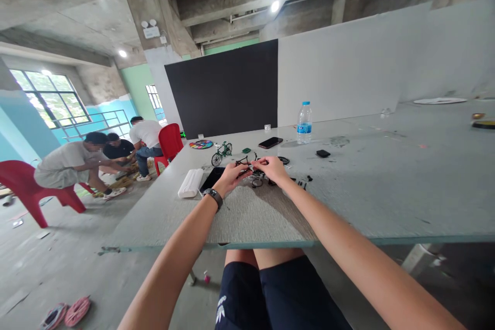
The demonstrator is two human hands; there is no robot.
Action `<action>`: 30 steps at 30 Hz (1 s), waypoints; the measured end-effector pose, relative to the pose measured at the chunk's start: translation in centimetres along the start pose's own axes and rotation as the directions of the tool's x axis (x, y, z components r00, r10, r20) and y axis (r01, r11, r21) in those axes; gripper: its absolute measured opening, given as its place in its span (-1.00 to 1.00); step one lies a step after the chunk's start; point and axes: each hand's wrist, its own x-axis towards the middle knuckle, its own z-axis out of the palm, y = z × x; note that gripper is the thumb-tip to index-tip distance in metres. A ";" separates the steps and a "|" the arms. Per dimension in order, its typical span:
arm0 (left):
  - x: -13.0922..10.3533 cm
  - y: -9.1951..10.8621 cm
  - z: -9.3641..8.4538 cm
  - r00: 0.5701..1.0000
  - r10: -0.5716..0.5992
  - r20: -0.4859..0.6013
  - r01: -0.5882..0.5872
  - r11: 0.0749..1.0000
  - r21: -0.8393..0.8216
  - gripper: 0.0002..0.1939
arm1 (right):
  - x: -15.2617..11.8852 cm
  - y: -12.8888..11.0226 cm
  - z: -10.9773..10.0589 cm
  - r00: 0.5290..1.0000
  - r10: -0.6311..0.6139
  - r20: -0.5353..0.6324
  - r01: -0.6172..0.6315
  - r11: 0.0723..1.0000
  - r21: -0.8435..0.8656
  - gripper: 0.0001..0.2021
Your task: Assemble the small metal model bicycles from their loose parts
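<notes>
My left hand, with a dark band on its wrist, is closed on a small dark model bicycle part. My right hand pinches at the same part from the other side, thumb and finger together. Fingers partly hide it, so its exact shape cannot be made out. Just beyond my hands stands a small green model bicycle, upright on its wheels. Behind my right hand lies a black model wheel. Below my hands rests a thin dark ring, and small black pieces lie scattered to the right.
On the table are a white case, a black flat device, a phone, a water bottle, a small black object and a colourful disc. Several people sit at the left, near red chairs.
</notes>
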 end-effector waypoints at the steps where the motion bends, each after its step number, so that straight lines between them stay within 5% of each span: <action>1: 0.0 0.0 0.0 1.000 -0.006 0.009 0.006 1.000 0.010 -0.95 | 0.0 -0.1 0.0 1.000 0.000 -0.001 0.000 1.000 -0.007 -0.67; 8: -0.3 0.3 0.0 0.998 -0.011 0.057 0.009 1.000 0.029 -0.96 | 0.0 0.2 0.2 0.999 -0.050 -0.014 0.050 0.998 -0.024 -0.67; 14: -0.3 0.4 0.2 0.999 -0.007 0.036 0.008 1.000 -0.014 -0.96 | 0.1 0.6 0.8 0.999 -0.044 -0.013 0.046 0.971 0.233 -0.65; 30: -0.2 0.3 0.1 0.996 0.007 0.090 -0.012 0.999 0.053 -0.95 | -0.1 0.3 1.0 0.993 0.103 0.061 -0.117 0.946 0.302 -0.57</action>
